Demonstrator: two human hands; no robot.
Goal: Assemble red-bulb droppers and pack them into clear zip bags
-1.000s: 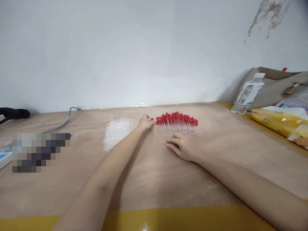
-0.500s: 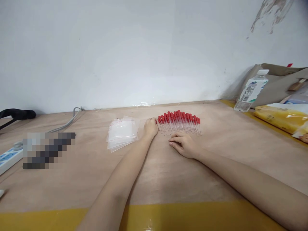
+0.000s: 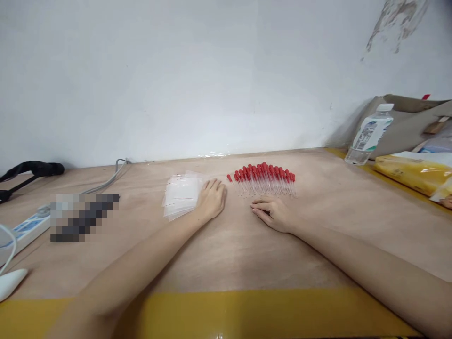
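A fan of clear droppers with red bulbs [image 3: 263, 174] lies on the table, bulbs toward the wall. One dropper [image 3: 230, 178] sits slightly apart at its left end. My left hand [image 3: 212, 199] rests flat, palm down, with its fingers stretched and nothing visible in them. It overlaps the right edge of a stack of clear plastic bags [image 3: 181, 193]. Just in front of the dropper tips lies my right hand [image 3: 272, 213], on its side, fingers loosely bent and the thumb apart from them. Nothing shows between its fingers.
A water bottle [image 3: 369, 134] leans by a grey bag [image 3: 402, 127] at the right, behind a yellow packet [image 3: 411, 173]. On the left are a power strip [image 3: 30, 228], a grey cable [image 3: 109, 181], a black strap-like thing [image 3: 35, 168] and a blurred-out object [image 3: 84, 219].
My left hand has drawn back from the left end of the droppers toward the bags and flattened out. My right hand has hardly moved. The view has shifted slightly left.
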